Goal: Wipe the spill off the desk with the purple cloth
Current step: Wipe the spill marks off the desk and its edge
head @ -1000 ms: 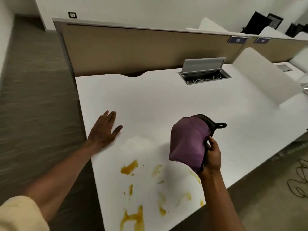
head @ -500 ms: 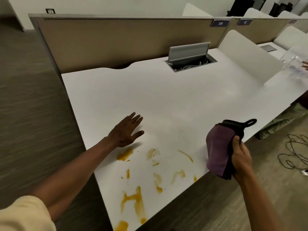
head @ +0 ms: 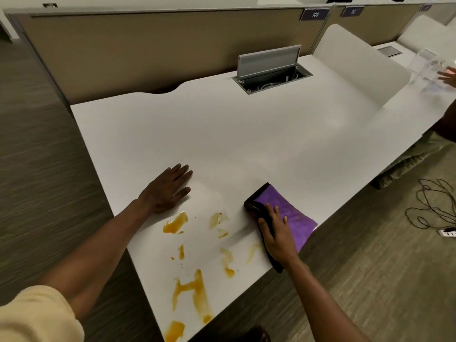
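Orange-brown spill streaks (head: pixel 192 290) lie scattered over the near part of the white desk (head: pixel 222 134), reaching its front edge. The purple cloth (head: pixel 291 215), edged in black, lies flat on the desk at the right of the spill, close to the front edge. My right hand (head: pixel 276 233) presses down on the cloth's left side with straight fingers. My left hand (head: pixel 167 188) rests flat on the desk just beyond the spill's far left blotch, fingers spread.
An open cable box with a raised grey lid (head: pixel 269 60) sits at the desk's back. A beige partition (head: pixel 148 48) runs behind. A white divider (head: pixel 357 62) stands right, with another person's hand (head: pixel 449 75) beyond. Cables (head: pixel 431 203) lie on the floor.
My right hand brought the bunched cloth down from the air and now presses it flat on the desk right of the spill. My left hand stays flat on the desk.
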Tool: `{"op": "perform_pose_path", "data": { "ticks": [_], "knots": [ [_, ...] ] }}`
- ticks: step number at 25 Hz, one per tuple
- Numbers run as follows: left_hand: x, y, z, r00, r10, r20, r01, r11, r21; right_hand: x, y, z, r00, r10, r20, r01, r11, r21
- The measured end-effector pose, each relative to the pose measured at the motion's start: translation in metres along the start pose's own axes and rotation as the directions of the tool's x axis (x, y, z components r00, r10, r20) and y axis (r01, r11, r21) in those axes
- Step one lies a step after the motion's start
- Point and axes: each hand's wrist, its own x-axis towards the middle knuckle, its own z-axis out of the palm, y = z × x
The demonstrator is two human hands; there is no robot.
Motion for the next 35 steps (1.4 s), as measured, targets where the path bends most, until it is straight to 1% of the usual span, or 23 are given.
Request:
{"op": "perform_pose_path", "data": {
  "ticks": [1,2,3,4,6,9,12,14,18,21,24,25,29,30,31,32,35],
  "knots": [
    [-0.002,-0.005,-0.001,1.000,0.023,0.004,-0.023,1.000,0.002,0.001,0.006,-0.002,0.996,-0.087,0.025,0.089,0.992,-0.085],
    [-0.004,-0.010,-0.001,0.999,0.042,0.008,-0.042,0.999,0.003,0.001,0.013,-0.006,0.982,-0.171,0.077,0.184,0.963,-0.195],
    [-0.007,-0.015,-0.001,0.998,0.056,0.013,-0.056,0.998,0.002,0.002,0.020,-0.012,0.963,-0.228,0.143,0.261,0.918,-0.298],
    [-0.011,-0.019,0.000,0.998,0.065,0.017,-0.065,0.998,0.000,0.005,0.026,-0.018,0.946,-0.253,0.203,0.314,0.873,-0.373],
    [-0.015,-0.022,0.003,0.998,0.067,0.007,-0.067,0.998,-0.003,0.013,0.034,-0.026,0.931,-0.262,0.254,0.353,0.824,-0.443],
    [-0.014,-0.022,0.004,0.998,0.056,-0.022,-0.056,0.998,-0.009,0.020,0.025,-0.019,0.951,-0.229,0.206,0.304,0.807,-0.507],
    [-0.015,-0.021,0.007,0.998,0.063,-0.029,-0.063,0.998,-0.015,0.006,0.014,-0.002,0.967,-0.196,0.165,0.252,0.834,-0.490],
    [-0.018,-0.019,0.007,0.998,0.055,-0.031,-0.055,0.998,-0.016,-0.011,0.014,0.005,0.956,-0.230,0.181,0.289,0.835,-0.468],
    [-0.020,-0.016,0.004,0.999,0.037,-0.030,-0.038,0.999,-0.022,-0.024,0.037,-0.006,0.897,-0.343,0.278,0.438,0.771,-0.463],
    [-0.017,-0.017,0.004,0.999,0.025,-0.037,-0.026,0.999,-0.026,0.004,0.038,-0.025,0.902,-0.311,0.299,0.429,0.715,-0.552],
    [-0.016,-0.018,0.007,0.999,0.014,-0.049,-0.015,1.000,-0.026,0.021,0.024,-0.023,0.907,-0.293,0.301,0.420,0.669,-0.614],
    [-0.016,-0.018,0.007,0.998,0.012,-0.054,-0.013,1.000,-0.022,0.020,0.019,-0.019,0.913,-0.288,0.288,0.407,0.683,-0.607],
    [-0.018,-0.017,0.006,0.998,0.025,-0.057,-0.026,1.000,-0.008,-0.016,0.008,0.021,0.965,-0.208,0.159,0.260,0.825,-0.502],
    [-0.019,-0.016,0.006,0.998,0.027,-0.052,-0.027,1.000,-0.009,-0.027,0.010,0.027,0.965,-0.211,0.155,0.260,0.838,-0.480],
    [-0.019,-0.015,0.005,0.999,0.024,-0.047,-0.025,1.000,-0.013,-0.033,0.017,0.025,0.955,-0.237,0.179,0.295,0.828,-0.476],
    [-0.019,-0.015,0.004,0.999,0.019,-0.044,-0.020,1.000,-0.019,-0.032,0.024,0.015,0.933,-0.276,0.231,0.357,0.793,-0.494],
    [-0.019,-0.012,0.002,0.999,0.012,-0.043,-0.013,1.000,-0.026,-0.004,0.041,-0.029,0.843,-0.339,0.417,0.535,0.607,-0.587]
  ]
}}
